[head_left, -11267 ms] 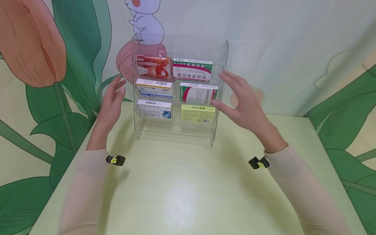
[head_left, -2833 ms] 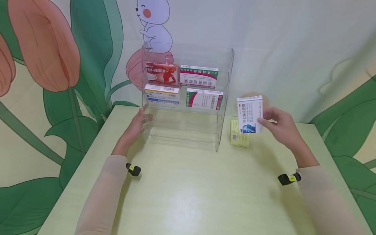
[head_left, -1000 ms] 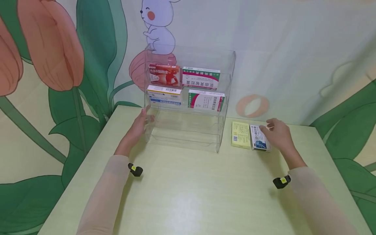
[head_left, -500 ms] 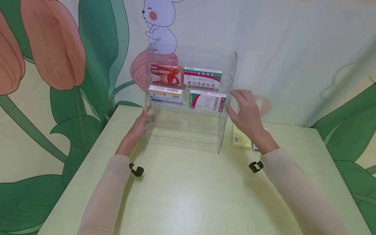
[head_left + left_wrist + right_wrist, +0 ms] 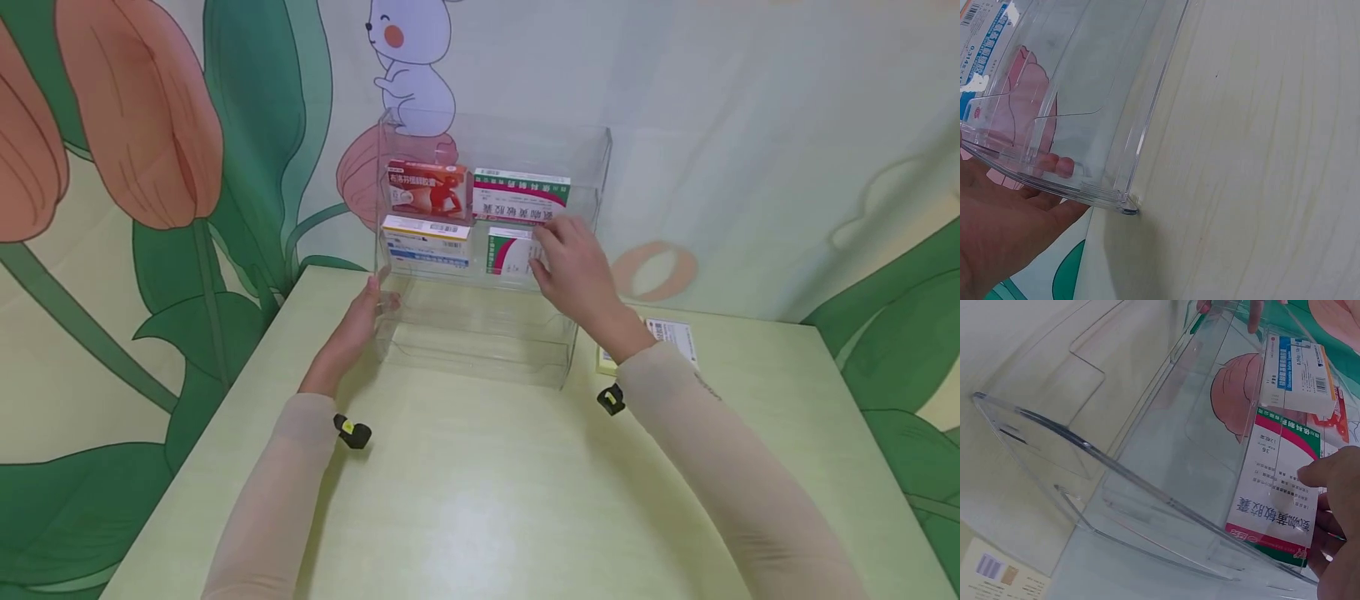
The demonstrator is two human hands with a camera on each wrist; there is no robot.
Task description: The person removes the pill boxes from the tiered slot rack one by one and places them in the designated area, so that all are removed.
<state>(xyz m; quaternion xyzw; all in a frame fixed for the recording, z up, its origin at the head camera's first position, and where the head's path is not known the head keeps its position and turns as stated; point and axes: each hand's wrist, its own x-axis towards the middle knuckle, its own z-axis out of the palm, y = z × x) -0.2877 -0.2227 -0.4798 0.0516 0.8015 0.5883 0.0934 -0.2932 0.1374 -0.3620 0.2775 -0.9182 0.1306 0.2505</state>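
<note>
My left hand grips the left side of a clear acrylic rack; its fingertips show through the plastic in the left wrist view. At the rack's middle filled tier, my right hand pinches a white medicine box with green and magenta bands. The thumb lies on the box's front, the fingers at its top edge and behind. Left of it stands a white, blue and yellow medicine box. Above are a red medicine box and a second green-banded medicine box.
On the table right of the rack lie a yellow-green medicine box and a white medicine box, both partly behind the right forearm. A printed curtain hangs behind the rack. The table extends in front.
Two boxes have gone from the rack's lower tier to the table at right. My right hand let go of the white box and moved left to the green-banded one. My left hand took the rack's side.
</note>
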